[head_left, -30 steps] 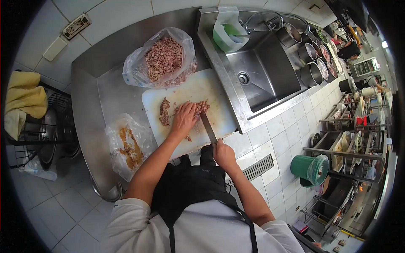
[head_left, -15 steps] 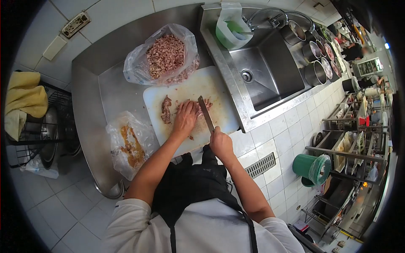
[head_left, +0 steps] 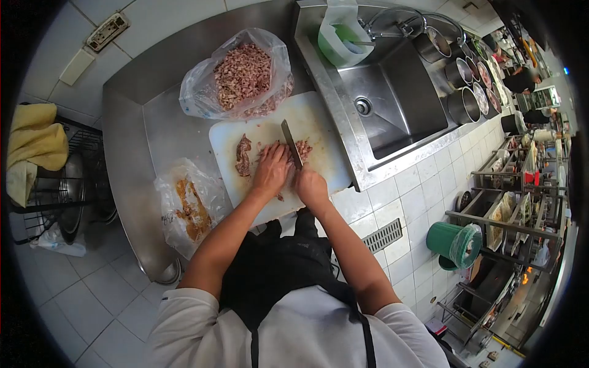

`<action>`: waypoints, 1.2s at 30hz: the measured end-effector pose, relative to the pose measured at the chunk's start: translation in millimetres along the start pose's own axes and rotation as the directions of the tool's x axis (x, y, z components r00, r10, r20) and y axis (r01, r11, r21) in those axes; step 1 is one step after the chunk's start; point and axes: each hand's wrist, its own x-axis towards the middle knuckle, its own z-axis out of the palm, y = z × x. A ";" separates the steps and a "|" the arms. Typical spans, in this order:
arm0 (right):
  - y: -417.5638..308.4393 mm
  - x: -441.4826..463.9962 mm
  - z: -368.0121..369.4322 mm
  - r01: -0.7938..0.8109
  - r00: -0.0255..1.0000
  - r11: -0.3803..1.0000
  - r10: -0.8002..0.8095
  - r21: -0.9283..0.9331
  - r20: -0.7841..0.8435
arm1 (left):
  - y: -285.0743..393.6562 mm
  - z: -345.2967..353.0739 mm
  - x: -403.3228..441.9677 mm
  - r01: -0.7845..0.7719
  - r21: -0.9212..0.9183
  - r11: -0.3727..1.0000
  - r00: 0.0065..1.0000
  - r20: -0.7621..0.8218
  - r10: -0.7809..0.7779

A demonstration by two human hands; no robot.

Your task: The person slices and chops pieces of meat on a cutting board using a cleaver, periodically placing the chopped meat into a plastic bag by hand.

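Note:
My right hand [head_left: 311,186] is closed round the handle of a broad-bladed knife [head_left: 291,142]. The blade stands on edge close beside the fingertips of my left hand [head_left: 273,170]. Those fingers are bent and press down on meat on the white cutting board [head_left: 230,190], hiding most of the piece. Small chopped meat bits [head_left: 304,148] lie just right of the blade. A longer strip of dark meat [head_left: 243,155] rests apart, left of my left hand.
Behind the board sits a clear plastic bag of diced meat [head_left: 242,75]. A stained plastic bag [head_left: 194,211] lies to the left on the steel counter. To the right is a sink [head_left: 399,98] with a green-filled container [head_left: 340,46] on its rim and metal pots [head_left: 463,106] beyond.
The knife and my right hand have shifted left and slightly up, bringing the blade nearer my left fingers. My left hand stays on the meat. The view has tilted slightly.

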 end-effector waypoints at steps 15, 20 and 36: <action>8.2 -93.3 -46.6 -0.082 0.992 0.996 0.084 -0.026 0.093 | -8.2 -4.9 -3.9 -0.017 -0.079 0.997 1.000 0.015 0.018; -11.3 -72.4 -49.7 -0.026 0.998 0.997 0.030 -0.067 0.055 | -6.8 -15.0 -7.6 0.013 -0.127 0.992 1.000 0.029 -0.009; -4.4 -34.2 -18.5 -0.049 0.995 0.998 0.052 -0.035 0.088 | -5.8 6.1 -4.7 -0.095 0.050 0.994 0.994 -0.046 0.098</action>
